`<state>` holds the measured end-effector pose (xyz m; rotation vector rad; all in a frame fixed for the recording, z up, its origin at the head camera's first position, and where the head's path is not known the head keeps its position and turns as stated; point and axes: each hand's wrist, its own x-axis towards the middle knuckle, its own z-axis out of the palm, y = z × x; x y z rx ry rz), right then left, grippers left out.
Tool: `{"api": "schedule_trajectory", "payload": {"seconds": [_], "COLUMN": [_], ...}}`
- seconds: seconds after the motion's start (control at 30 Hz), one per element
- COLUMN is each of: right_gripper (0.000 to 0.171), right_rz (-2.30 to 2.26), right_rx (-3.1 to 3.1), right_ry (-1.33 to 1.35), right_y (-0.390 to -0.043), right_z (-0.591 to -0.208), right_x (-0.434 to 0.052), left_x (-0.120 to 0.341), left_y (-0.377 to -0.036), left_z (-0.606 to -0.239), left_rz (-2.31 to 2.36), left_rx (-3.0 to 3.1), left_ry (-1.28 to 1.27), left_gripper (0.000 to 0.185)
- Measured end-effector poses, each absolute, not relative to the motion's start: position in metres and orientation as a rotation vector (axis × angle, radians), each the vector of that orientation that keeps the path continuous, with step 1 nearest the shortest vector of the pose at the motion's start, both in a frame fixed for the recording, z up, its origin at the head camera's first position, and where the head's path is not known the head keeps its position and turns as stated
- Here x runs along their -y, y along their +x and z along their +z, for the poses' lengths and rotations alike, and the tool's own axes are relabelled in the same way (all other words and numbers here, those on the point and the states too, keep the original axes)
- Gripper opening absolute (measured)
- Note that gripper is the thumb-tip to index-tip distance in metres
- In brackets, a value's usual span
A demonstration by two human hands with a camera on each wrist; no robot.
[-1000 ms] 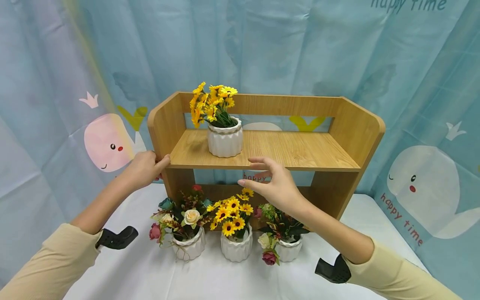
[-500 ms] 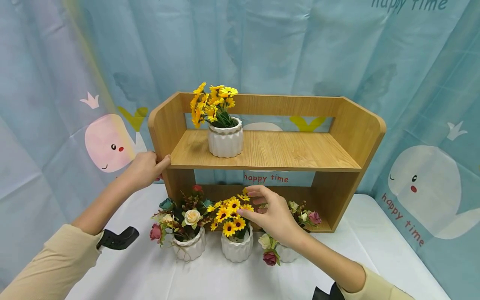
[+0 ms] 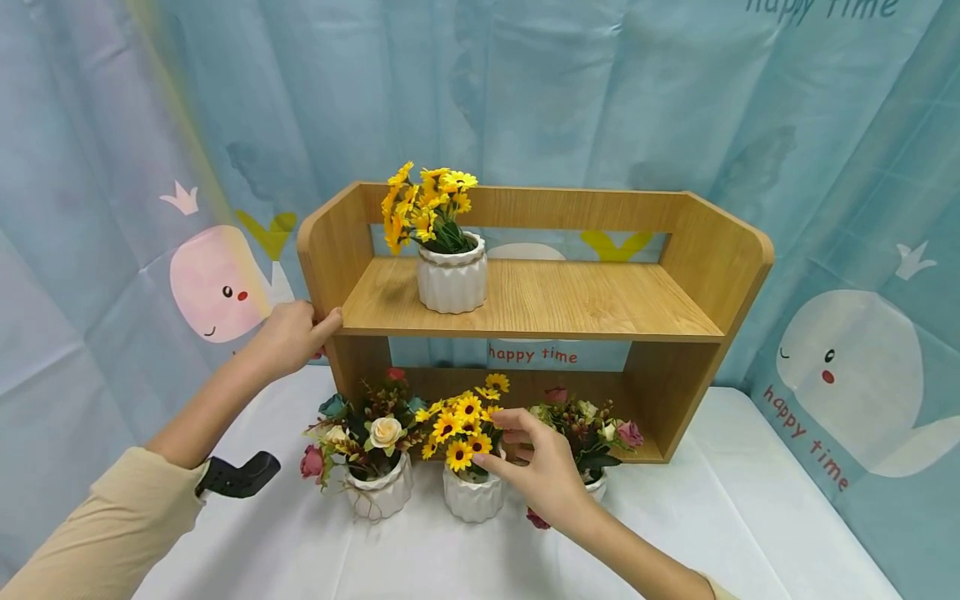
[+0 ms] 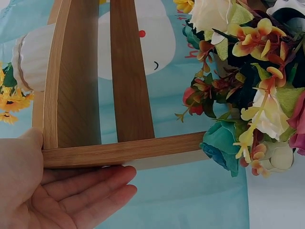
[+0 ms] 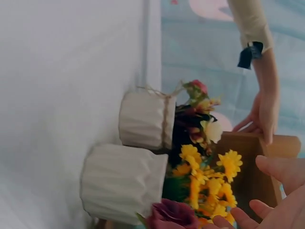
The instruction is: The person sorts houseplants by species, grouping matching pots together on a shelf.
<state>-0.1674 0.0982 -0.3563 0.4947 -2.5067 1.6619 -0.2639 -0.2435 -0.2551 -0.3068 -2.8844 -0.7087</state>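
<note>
My left hand [image 3: 291,340] grips the left side panel of the wooden shelf [image 3: 525,335]; its thumb lies at the front edge and its fingers stretch along the outer face in the left wrist view. My right hand [image 3: 542,471] is spread with thumb and fingers apart, beside the yellow sunflowers [image 3: 459,427] in the middle white pot [image 3: 474,498], holding nothing. It partly hides a third pot with mixed flowers [image 3: 581,429]. A pot with a cream rose and other blooms [image 3: 382,492] stands to the left of the middle one.
On the upper board stands a white ribbed pot [image 3: 452,279] of yellow daisies, toward the left. The front pots stand on a white-covered table [image 3: 300,550] before the lower level. A blue curtain [image 3: 555,100] hangs behind.
My right hand has come down from the upper board's front edge to the sunflowers at the middle pot, fingers still spread. The left hand has stayed on the side panel.
</note>
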Motion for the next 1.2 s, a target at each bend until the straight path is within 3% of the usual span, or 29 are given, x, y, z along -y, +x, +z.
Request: {"api": "schedule_trajectory", "payload": {"seconds": [0.67,1.2], "right_gripper": [0.049,0.035], "right_rz": [1.461,1.390], "right_rx": [2.557,2.637], "right_ry": [0.444,0.463], "right_y": [-0.157,-0.160], "right_z": [-0.410,-0.435], "right_x": [-0.093,-0.089], "left_x": [0.244,0.243], "left_y": [-0.263,-0.263], "left_z": [-0.254,-0.255], "left_rz": [-0.709,-0.734], "left_rx": [2.889,2.880], "left_ry": [-0.287,-0.299], "left_gripper": [0.057,0.058]}}
